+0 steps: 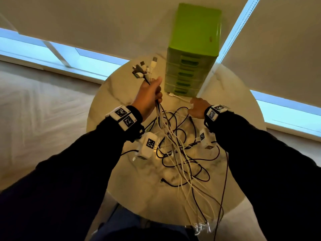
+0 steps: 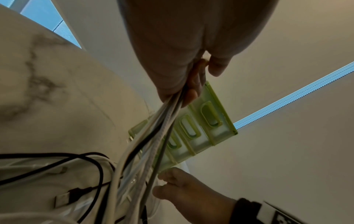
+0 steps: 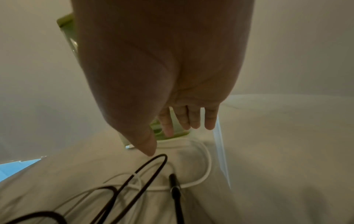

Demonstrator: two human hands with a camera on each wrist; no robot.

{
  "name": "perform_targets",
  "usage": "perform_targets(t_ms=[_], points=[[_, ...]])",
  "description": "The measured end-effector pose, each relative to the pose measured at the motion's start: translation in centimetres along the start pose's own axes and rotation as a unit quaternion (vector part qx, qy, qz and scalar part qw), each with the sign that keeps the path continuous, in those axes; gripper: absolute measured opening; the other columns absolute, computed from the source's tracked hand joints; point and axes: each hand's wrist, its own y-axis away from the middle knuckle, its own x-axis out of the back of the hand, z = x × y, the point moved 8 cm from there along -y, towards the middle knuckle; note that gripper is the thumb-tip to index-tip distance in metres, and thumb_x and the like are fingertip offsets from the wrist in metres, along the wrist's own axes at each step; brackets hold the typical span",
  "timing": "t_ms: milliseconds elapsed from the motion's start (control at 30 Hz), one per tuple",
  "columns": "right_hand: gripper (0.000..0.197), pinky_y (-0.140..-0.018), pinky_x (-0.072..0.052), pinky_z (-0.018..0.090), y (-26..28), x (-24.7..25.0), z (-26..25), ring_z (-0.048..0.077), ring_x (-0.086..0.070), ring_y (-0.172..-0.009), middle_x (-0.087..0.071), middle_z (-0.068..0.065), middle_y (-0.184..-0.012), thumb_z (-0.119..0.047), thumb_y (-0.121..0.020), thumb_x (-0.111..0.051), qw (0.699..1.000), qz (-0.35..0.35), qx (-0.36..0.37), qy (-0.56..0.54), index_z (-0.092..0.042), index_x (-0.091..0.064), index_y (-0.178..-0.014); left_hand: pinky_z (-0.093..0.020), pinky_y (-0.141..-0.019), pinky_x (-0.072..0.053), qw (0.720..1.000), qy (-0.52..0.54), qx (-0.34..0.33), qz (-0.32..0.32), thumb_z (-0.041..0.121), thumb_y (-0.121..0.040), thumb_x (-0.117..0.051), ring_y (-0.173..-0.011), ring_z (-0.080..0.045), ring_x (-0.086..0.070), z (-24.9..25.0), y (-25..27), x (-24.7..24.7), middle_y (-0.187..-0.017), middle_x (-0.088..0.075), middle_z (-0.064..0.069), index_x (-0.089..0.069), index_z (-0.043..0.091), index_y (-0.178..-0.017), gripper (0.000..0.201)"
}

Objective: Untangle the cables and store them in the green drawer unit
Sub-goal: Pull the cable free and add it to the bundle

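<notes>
Round marble table (image 1: pixel 132 185); pale roller blinds (image 1: pixel 86 20); window strip (image 1: pixel 97 64) behind.

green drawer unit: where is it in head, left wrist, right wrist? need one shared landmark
Head: green drawer unit, top centre, standing at the table's far edge.
Left wrist: centre-right, behind the gripped cable bundle.
Right wrist: mostly hidden by the right hand; slivers upper left and centre.
Landmark: marble table.

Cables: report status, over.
Left hand grips a bundle of cables, plugs up. Right hand open, reaching the white cable by the green drawer unit. Drawers shut; tangle on table.
</notes>
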Motion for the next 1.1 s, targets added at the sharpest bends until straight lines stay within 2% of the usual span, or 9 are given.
perform_targets(t_ms=[167, 300, 400, 500, 633, 700, 833, 1000, 1100], points=[[0.064, -0.097, -0.043, 0.046, -1.1, -1.3, -1.2, 0.04, -0.05, -0.123, -0.046, 0.019, -0.137, -0.034, -0.088, -0.062, 1.0, 0.018, -0.008, 0.01, -0.01, -0.033, -0.139, -0.023, -0.053, -0.026, 1.0, -0.003, 0.017, 0.005, 0.02, -0.106, -0.047, -0.048, -0.006, -0.026, -1.1, -0.3, 0.5, -0.057, -0.026, 0.01, -0.036, 0.024, -0.078, 0.03], [0.037, -0.101, -0.037, 0.049, -0.4, -1.7, -1.3, 0.04, -0.043, -0.124, -0.041, 0.017, -0.134, -0.032, -0.098, -0.048, 0.998, 0.03, -0.011, 0.06, -0.011, -0.047, -0.129, -0.024, -0.054, -0.028, 1.0, -0.015, 0.023, -0.003, 0.02, -0.106, -0.047, -0.048, -0.006, -0.026, -1.6, 0.0, 0.7, -0.057, -0.026, 0.01, -0.033, 0.024, -0.075, 0.034], [0.028, -0.094, -0.042, 0.046, 1.1, -0.5, -1.2, 0.039, -0.051, -0.111, -0.047, 0.018, -0.124, -0.027, -0.103, -0.04, 0.997, 0.053, 0.038, 0.034, -0.009, -0.052, -0.12, -0.023, -0.053, -0.03, 1.0, -0.019, 0.023, 0.0, 0.018, -0.105, -0.047, -0.048, -0.006, -0.028, -2.2, 0.2, 1.3, -0.056, -0.027, 0.01, -0.032, 0.024, -0.074, 0.035], [0.031, -0.074, -0.043, 0.039, 4.1, 2.6, -1.5, 0.032, -0.055, -0.085, -0.059, 0.019, -0.102, -0.029, -0.107, -0.031, 0.973, 0.149, 0.111, -0.136, -0.006, -0.052, -0.108, -0.023, -0.054, -0.035, 0.999, -0.016, 0.027, 0.027, 0.007, -0.102, -0.052, -0.048, -0.006, -0.035, -3.2, 0.3, 2.7, -0.06, -0.033, 0.007, -0.034, 0.022, -0.077, 0.034], [0.023, -0.064, -0.039, 0.027, 11.1, 6.9, -3.1, 0.018, -0.051, -0.072, -0.056, 0.0, -0.084, -0.031, -0.107, -0.039, 0.91, 0.317, 0.166, -0.21, -0.018, -0.055, -0.097, -0.026, -0.059, -0.036, 0.998, -0.011, 0.038, 0.046, -0.002, -0.093, -0.061, -0.052, -0.006, -0.04, -3.9, 1.0, 3.7, -0.063, -0.037, 0.006, -0.036, 0.023, -0.08, 0.038], [0.024, -0.062, -0.045, 0.024, 14.0, 7.6, -4.7, 0.017, -0.055, -0.068, -0.058, -0.003, -0.079, -0.032, -0.106, -0.041, 0.889, 0.337, 0.189, -0.246, -0.018, -0.058, -0.098, -0.026, -0.061, -0.035, 0.999, 0.011, 0.032, 0.028, 0.005, -0.089, -0.069, -0.053, -0.007, -0.037, -3.6, 1.8, 3.1, -0.064, -0.035, 0.008, -0.036, 0.026, -0.078, 0.041], [0.02, -0.06, -0.047, 0.033, 17.4, 6.7, -8.4, 0.016, -0.056, -0.063, -0.059, -0.003, -0.072, -0.028, -0.105, -0.046, 0.871, 0.325, 0.234, -0.285, -0.016, -0.061, -0.099, -0.027, -0.062, -0.03, 0.999, 0.029, -0.002, -0.039, 0.029, -0.082, -0.082, -0.055, -0.007, -0.029, -2.5, 3.7, 0.5, -0.066, -0.03, 0.01, -0.044, 0.03, -0.073, 0.038], [0.019, -0.065, -0.05, 0.043, 18.4, 4.3, -10.6, 0.025, -0.06, -0.071, -0.067, 0.005, -0.083, -0.028, -0.104, -0.045, 0.892, 0.304, 0.221, -0.251, -0.017, -0.06, -0.103, -0.028, -0.058, -0.032, 0.997, 0.014, -0.038, -0.071, 0.044, -0.093, -0.065, -0.054, -0.01, -0.037, -1.6, 5.8, -1.7, -0.058, -0.038, 0.007, -0.056, 0.026, -0.083, 0.022], [0.023, -0.065, -0.051, 0.047, 19.1, 3.1, -11.2, 0.026, -0.062, -0.072, -0.069, 0.006, -0.085, -0.035, -0.104, -0.042, 0.905, 0.297, 0.211, -0.22, -0.019, -0.059, -0.104, -0.027, -0.057, -0.037, 0.999, -0.022, -0.027, -0.031, 0.047, -0.103, -0.045, -0.054, -0.009, -0.041, -2.1, 6.0, -1.0, -0.063, -0.041, 0.005, -0.054, 0.023, -0.092, 0.029]])
